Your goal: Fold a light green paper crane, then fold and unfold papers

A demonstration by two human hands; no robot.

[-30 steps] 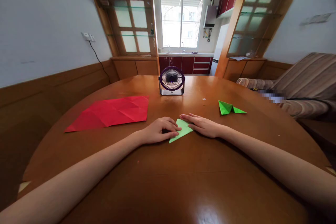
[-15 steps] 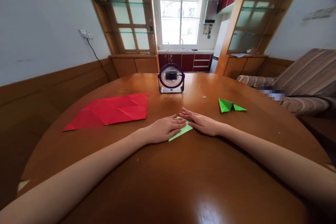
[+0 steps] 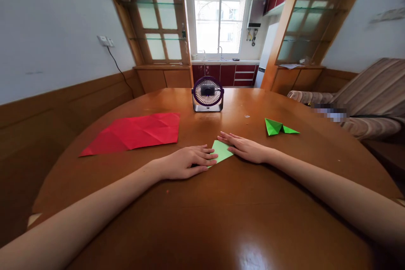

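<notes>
- Two bare hands lie flat on the light green paper [image 3: 222,150], which sits on the round wooden table [image 3: 221,219] straight in front of the purple desk fan [image 3: 207,94], nearer the person.
- Left hand [image 3: 185,163] rests palm down, fingers stretched and close together, covering the paper's near-left part; pressing, not gripping.
- Right hand [image 3: 245,148] is likewise flat, fingers extended together, on the paper's right edge; nothing is clamped in either hand.
- Progress, judged: the light green paper shows as a folded wedge, so at least one fold looks made; it seems at an early stage next to the finished-looking piece, with more folds probably left.
- Dark green folded piece [image 3: 278,127] lies to the right of the fan and a bit nearer, well apart from the hands.
- Red creased sheet [image 3: 136,133] lies unfolded and flat to the left of the fan, near the left hand but not touching.
- Fan stands upright at the far middle of the table, beyond the hands.
- Nothing sits between the hands and the paper.
- Behind the fan: red kitchen cabinets [image 3: 226,75] and a window [image 3: 219,22]; striped sofa [image 3: 367,101] far right.
</notes>
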